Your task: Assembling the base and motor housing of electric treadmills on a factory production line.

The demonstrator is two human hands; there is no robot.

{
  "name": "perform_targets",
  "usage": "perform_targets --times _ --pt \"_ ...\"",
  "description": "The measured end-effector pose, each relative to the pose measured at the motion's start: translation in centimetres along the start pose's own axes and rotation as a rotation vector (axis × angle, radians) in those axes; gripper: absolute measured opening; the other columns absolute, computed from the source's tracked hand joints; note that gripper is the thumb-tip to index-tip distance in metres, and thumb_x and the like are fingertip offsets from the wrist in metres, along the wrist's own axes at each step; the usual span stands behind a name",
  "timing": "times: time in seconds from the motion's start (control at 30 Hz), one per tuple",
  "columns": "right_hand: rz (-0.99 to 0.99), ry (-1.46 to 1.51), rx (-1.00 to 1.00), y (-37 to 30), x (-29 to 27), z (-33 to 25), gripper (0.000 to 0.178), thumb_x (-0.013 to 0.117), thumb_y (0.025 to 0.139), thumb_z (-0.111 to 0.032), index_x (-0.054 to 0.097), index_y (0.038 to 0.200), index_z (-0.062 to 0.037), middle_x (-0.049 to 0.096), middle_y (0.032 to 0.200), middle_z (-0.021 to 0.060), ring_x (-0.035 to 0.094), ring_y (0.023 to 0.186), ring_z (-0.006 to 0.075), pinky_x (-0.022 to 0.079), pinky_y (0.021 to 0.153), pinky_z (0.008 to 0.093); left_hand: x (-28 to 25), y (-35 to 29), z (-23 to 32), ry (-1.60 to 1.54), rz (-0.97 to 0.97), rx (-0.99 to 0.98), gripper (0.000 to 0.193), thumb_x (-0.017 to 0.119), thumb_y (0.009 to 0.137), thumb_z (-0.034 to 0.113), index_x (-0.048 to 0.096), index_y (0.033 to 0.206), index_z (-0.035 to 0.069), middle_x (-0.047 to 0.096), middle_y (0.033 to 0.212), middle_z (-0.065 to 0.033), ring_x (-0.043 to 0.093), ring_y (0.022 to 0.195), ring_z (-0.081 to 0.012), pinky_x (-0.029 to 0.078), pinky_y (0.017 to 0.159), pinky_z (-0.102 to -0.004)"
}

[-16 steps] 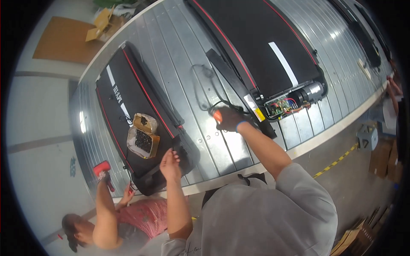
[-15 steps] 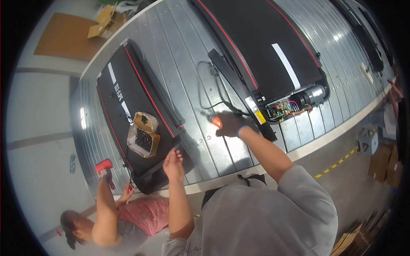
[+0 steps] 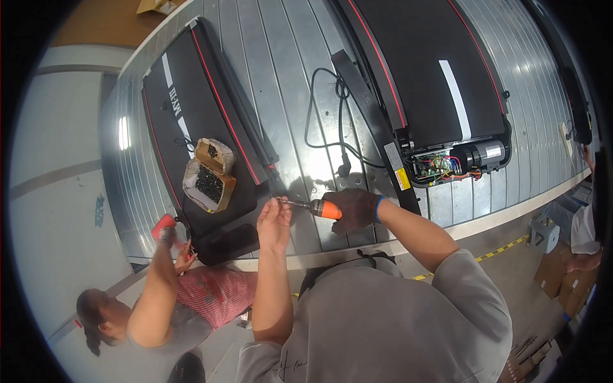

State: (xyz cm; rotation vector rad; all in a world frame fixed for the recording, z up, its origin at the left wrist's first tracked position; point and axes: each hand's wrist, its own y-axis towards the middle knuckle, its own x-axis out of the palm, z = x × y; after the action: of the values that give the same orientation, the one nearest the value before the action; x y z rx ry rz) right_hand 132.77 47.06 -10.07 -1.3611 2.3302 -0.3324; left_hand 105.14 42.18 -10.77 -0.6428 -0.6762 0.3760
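My right hand, in a dark glove, grips an orange and black power screwdriver that points left. Its thin bit reaches the fingertips of my bare left hand, which are pinched together at the tip; whatever they hold is too small to make out. Left of my hands lies a black treadmill deck with red stripes. On it stand two open cardboard boxes of small black screws. A second treadmill deck, to the right, has its circuit board and motor exposed.
Both decks rest on a slatted metal table. A black power cord with its plug lies between them, beside a dark upright bar. At lower left a co-worker holds a red tool. Another person is at the right edge.
My right hand has drawn the screwdriver back from the cord toward me, its bit now meeting my left fingertips. My left hand has risen slightly rightward. The view has shifted.
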Motion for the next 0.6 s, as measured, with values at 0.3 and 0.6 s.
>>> perform_targets --times 0.3,0.6 --pt "-0.269 0.375 0.244 -0.4 -3.0 -1.5 0.039 0.074 0.076 -0.02 0.059 0.109 -0.0045 0.068 0.083 0.0124 0.069 0.072 0.0253 0.055 0.068 0.0408 0.5 0.6 -0.1 0.386 -0.12 0.236 0.014 0.066 0.103 0.013 0.068 0.105 0.0 0.073 0.105 -0.0134 0.07 0.08 -0.016 0.059 0.073 -0.0278" --pt "-0.374 -0.117 0.27 3.7 -6.0 2.8 0.042 0.078 0.073 -0.02 0.063 0.111 -0.0058 0.072 0.089 0.013 0.072 0.084 0.0262 0.058 0.075 0.0423 0.0 5.1 -9.3 -0.304 0.072 -0.096 0.018 0.066 0.102 0.022 0.067 0.112 0.007 0.071 0.107 -0.0053 0.066 0.091 -0.0162 0.057 0.088 -0.0316"
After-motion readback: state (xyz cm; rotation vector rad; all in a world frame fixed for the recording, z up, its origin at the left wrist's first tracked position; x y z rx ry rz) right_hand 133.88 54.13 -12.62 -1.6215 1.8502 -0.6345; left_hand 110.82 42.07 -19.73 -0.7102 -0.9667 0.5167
